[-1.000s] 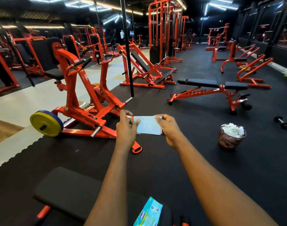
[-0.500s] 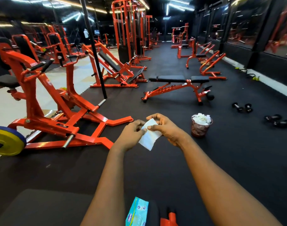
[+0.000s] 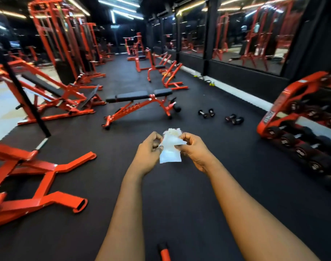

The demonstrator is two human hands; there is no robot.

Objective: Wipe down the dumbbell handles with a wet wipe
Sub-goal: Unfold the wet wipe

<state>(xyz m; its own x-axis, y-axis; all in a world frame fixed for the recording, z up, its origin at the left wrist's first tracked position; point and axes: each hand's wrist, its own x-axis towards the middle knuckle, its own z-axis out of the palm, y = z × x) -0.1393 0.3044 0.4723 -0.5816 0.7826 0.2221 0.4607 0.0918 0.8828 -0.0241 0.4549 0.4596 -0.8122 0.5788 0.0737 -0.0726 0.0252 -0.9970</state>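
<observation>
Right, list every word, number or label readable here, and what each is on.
No text reads clearly.
Label on the end of the dumbbell rack: white lettering, too blurred to read.
End caps of the racked dumbbells: possible numbers, too blurred to read.
The wet wipe, pinched by the left hand and right hand: no print shows.

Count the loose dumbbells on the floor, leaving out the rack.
4. Two lie together right of the flat bench: first dumbbell, second dumbbell. Two more lie nearer the rack: third dumbbell, fourth dumbbell. Blur blocks certainty; others may be hidden.
</observation>
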